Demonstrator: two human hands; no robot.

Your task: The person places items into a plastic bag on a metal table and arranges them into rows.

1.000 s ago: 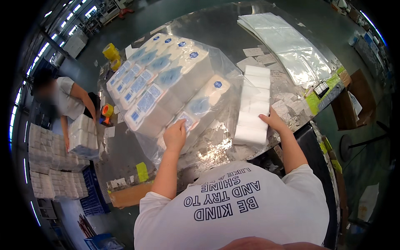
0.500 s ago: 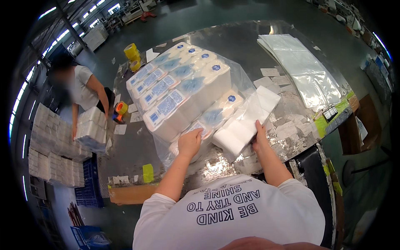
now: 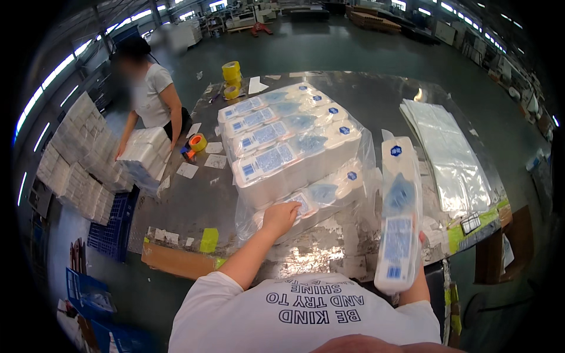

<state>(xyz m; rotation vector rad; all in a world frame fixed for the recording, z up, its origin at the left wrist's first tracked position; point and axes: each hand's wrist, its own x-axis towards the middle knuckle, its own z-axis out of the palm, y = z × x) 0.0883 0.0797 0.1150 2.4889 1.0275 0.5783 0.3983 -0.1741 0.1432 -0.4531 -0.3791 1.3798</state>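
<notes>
A large clear plastic bag [image 3: 369, 154] lies on the table around several long packs of white paper rolls [image 3: 276, 138] with blue print. One more pack in the bag [image 3: 323, 194] lies lower, on the near side. My left hand [image 3: 281, 219] rests on that near pack's left end, its fingers closed, seemingly on the bag's film. At the right, my right hand [image 3: 421, 236] holds up a separate long pack of paper rolls [image 3: 399, 215], printed face toward me. That pack hides most of the right hand's fingers.
Flat clear bags [image 3: 450, 153] lie stacked at the table's right. Yellow tape rolls [image 3: 232, 79] and a tape dispenser [image 3: 194, 144] sit on the left side. A co-worker [image 3: 154, 97] at the left handles a white bundle [image 3: 144, 154] beside stacked bundles [image 3: 82, 159]. A cardboard box [image 3: 503, 250] stands at right.
My right hand has moved right and toward me, lifting the loose pack away from the bagged ones and turning its printed face up. My left hand stays on the near bagged pack. The view has tilted up.
</notes>
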